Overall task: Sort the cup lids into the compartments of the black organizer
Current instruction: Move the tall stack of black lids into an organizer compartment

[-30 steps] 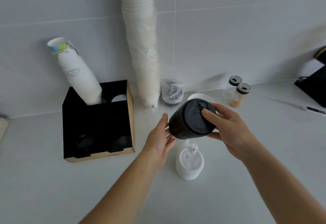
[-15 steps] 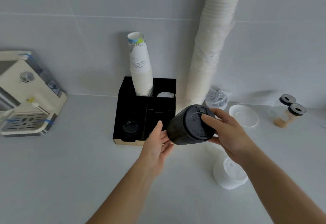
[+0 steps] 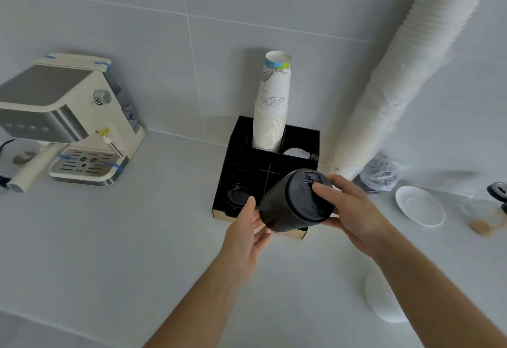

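Head view, the only view. Stack of black lids (image 3: 295,201) held tilted in the air, top face toward the camera, over the front right part of the black organizer (image 3: 241,166), which stands on the bench (image 3: 137,238) against the tiled wall. Right hand (image 3: 354,210) clamps the top end: forefinger laid across the top lid, thumb under the rim. Left hand (image 3: 244,227) cups the lower end, thumb up along the side, fingers underneath with the tips hidden

Handling, as judgement: thin moulded plastic, light, stiff enough singly but the nested column can shear or fan apart if held at one end only. Smooth and likely slippery. Best hold is as now, one hand at each end pressing inward, or fingers wrapped round the side wall. Low fragility, though rims may crack under a hard squeeze

Organizer contents: loose black lid (image 3: 237,196) low in the front left compartment, printed paper cups (image 3: 271,111) stacked in a rear compartment, something white beside them. White lids (image 3: 384,301) lie on the bench near the right forearm, not yet sorted

Writing: embossed marks on the top lid, too small to read. Cup print is a drawing with faint text, illegible. No brand readable on the coffee machine (image 3: 60,120)
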Demonstrator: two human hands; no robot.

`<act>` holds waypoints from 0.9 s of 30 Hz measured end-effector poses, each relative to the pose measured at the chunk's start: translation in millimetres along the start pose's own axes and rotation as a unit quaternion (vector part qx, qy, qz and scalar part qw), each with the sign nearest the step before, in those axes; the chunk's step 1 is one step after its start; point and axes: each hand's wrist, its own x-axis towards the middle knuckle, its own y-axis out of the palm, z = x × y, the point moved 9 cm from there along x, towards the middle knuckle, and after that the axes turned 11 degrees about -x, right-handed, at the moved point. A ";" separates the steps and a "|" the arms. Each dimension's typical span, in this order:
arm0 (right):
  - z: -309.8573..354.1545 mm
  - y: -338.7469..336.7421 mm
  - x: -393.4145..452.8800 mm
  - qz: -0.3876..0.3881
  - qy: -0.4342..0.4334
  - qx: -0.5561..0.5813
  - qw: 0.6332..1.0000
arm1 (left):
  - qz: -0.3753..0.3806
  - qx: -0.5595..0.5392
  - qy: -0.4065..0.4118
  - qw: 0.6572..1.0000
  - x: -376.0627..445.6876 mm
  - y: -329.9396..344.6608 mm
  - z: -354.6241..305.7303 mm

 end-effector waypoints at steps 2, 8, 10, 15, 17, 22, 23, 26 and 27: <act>1.0 8.0 7.0 0.006 0.004 -0.008 1.000 | -0.010 0.006 0.000 1.000 4.9 -8.6 -3.8; 3.2 27.5 31.9 0.019 0.019 -0.025 0.999 | -0.018 -0.009 0.001 1.000 16.8 -20.1 -17.1; 3.7 32.3 41.4 0.026 0.024 -0.031 0.999 | -0.020 -0.014 0.006 1.000 20.1 -20.9 -22.0; 7.5 45.8 67.6 0.037 0.030 -0.034 0.998 | -0.031 -0.028 0.011 0.999 37.1 -25.0 -34.8; 8.5 51.7 78.0 0.042 0.032 -0.036 0.998 | -0.034 -0.037 0.014 0.999 44.9 -26.6 -39.6; 8.4 65.6 105.0 0.053 0.042 -0.043 0.997 | -0.045 -0.050 0.017 0.998 65.6 -31.1 -47.9; 7.6 68.4 110.0 0.056 0.046 -0.046 0.996 | -0.050 -0.052 0.017 0.997 69.5 -32.0 -49.5; 2.5 76.5 126.1 0.060 0.060 -0.052 0.995 | -0.061 -0.061 0.018 0.996 82.2 -35.5 -53.0; 1.7 79.1 130.3 0.062 0.061 -0.053 0.995 | -0.062 -0.062 0.019 0.996 85.2 -36.5 -54.1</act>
